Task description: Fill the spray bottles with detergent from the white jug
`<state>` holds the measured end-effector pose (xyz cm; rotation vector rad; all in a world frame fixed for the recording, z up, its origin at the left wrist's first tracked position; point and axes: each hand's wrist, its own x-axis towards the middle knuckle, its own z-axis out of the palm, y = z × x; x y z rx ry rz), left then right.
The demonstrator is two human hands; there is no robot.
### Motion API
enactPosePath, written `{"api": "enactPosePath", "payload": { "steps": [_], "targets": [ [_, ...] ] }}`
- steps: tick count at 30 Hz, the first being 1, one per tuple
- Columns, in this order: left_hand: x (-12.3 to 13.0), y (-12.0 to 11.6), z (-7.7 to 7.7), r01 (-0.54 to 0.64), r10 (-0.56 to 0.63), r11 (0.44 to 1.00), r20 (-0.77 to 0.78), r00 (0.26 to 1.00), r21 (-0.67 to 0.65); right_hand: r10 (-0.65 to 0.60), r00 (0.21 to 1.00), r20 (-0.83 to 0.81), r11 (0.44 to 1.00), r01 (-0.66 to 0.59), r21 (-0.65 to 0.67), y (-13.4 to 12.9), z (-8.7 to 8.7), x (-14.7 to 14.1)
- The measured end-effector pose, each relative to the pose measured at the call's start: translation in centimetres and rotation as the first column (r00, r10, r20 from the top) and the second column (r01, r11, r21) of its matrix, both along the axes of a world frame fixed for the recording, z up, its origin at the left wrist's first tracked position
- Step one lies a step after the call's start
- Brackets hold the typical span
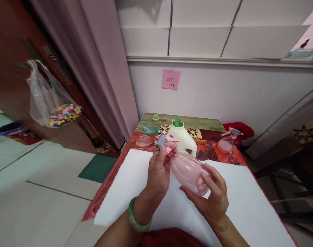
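A clear pink spray bottle is tilted over the white mat, its base toward the lower right. My left hand, with a green bangle at the wrist, pinches the pink collar at the bottle's neck, just below the grey and pink spray head. Around the bottle's base, the fingers and thumb of my right hand are closed. A cream jug with a green scoop-like piece in its mouth stands right behind the bottle. To its left lie a green bottle and a clear pink bottle.
Another pink spray bottle stands at the table's right edge, near a red object. A small green cap sits at the back. The wall closes off the far side. On the left, a plastic bag of colourful pieces hangs from the door.
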<state>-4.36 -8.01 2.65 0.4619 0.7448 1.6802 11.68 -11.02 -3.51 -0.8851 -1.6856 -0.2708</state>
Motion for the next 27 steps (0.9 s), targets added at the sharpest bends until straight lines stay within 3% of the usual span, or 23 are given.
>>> {"api": "enactPosePath", "payload": {
  "steps": [16,21,27],
  "targets": [
    [0.3,-0.1,0.6,0.022,-0.023,1.000,0.022,1.000,0.009,-0.036,0.999,0.031,0.996,0.034,0.078,0.3,-0.4,0.3],
    [0.7,-0.5,0.5,0.013,-0.015,0.999,0.038,0.999,0.033,-0.017,1.000,0.015,1.000,0.017,-0.012,0.1,-0.7,0.4],
    [0.7,-0.7,0.3,0.052,-0.048,0.985,-0.030,0.998,0.162,0.066,0.993,-0.095,0.984,-0.080,-0.158,-0.1,-1.1,0.3]
  ]
}}
